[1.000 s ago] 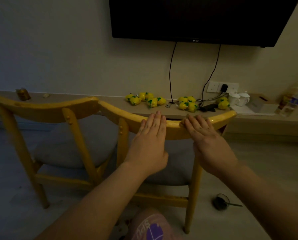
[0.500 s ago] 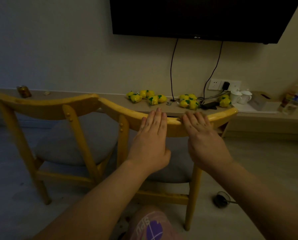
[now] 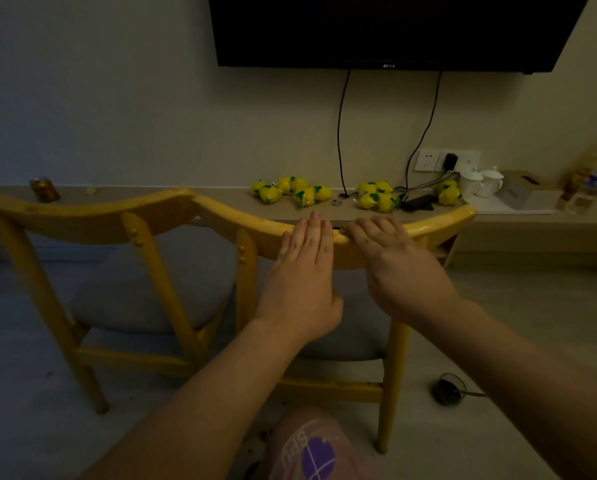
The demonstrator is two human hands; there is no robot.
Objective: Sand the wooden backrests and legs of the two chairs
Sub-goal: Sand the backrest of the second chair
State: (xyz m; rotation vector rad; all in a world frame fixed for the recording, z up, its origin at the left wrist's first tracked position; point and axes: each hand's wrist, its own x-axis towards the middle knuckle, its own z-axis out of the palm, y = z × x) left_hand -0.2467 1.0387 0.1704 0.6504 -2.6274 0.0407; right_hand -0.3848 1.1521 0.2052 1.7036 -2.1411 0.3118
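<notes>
Two chairs with yellow wooden frames and grey seats stand side by side, backs toward me. The left chair's curved backrest (image 3: 82,216) meets the right chair's backrest (image 3: 439,223) near the middle. My left hand (image 3: 304,282) lies flat on the right chair's backrest, fingers straight and together. Just right of it, my right hand (image 3: 401,271) presses on the top of the same rail with its fingers spread over the edge. A small pale edge shows under its index fingertip; I cannot tell what it is. The right chair's rear leg (image 3: 390,386) stands below my right wrist.
A low shelf (image 3: 532,223) runs along the wall with yellow packets (image 3: 290,192), white cups (image 3: 480,181), bottles (image 3: 591,185) and a can (image 3: 46,190). A TV (image 3: 394,29) hangs above with cables. A dark round object (image 3: 447,389) lies on the floor at right. My knee (image 3: 310,448) is at the bottom.
My right hand has slid a little left along the backrest, closer to my left hand. The left hand has stayed in place on the rail.
</notes>
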